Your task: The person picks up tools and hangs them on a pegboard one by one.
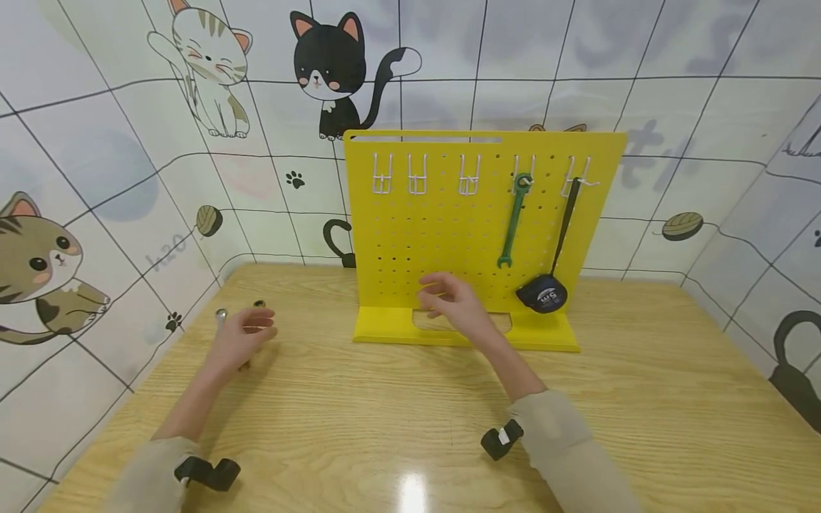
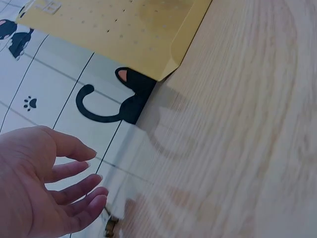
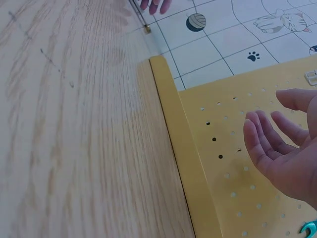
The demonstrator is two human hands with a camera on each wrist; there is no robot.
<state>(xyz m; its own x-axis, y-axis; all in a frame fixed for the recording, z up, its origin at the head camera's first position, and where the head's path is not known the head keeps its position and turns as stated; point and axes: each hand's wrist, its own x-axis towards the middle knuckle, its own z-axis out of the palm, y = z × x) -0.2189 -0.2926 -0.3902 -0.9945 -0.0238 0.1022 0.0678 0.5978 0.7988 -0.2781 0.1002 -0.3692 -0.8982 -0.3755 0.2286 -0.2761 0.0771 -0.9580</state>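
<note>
My left hand (image 1: 239, 343) hovers at the left of the table, fingers loosely bent with nothing between them. Close by, partly hidden behind it, are a silver tool end (image 1: 221, 313) and a brass-coloured ring end (image 1: 259, 303); the left wrist view also catches a brass-coloured piece (image 2: 111, 227) below the fingertips. In front of the yellow pegboard (image 1: 442, 235), my right hand (image 1: 457, 308) is raised with relaxed, slightly curved fingers and holds nothing. A green combination wrench (image 1: 514, 222) and a dark tape measure (image 1: 545, 293) on a black strap hang at the board's right side.
Several white wire hooks (image 1: 417, 184) line the upper part of the board. Its yellow base (image 1: 385, 329) stands on the wooden table (image 1: 359, 427). Behind and at both sides rises a tile-patterned backdrop (image 1: 269, 178) with cartoon cats.
</note>
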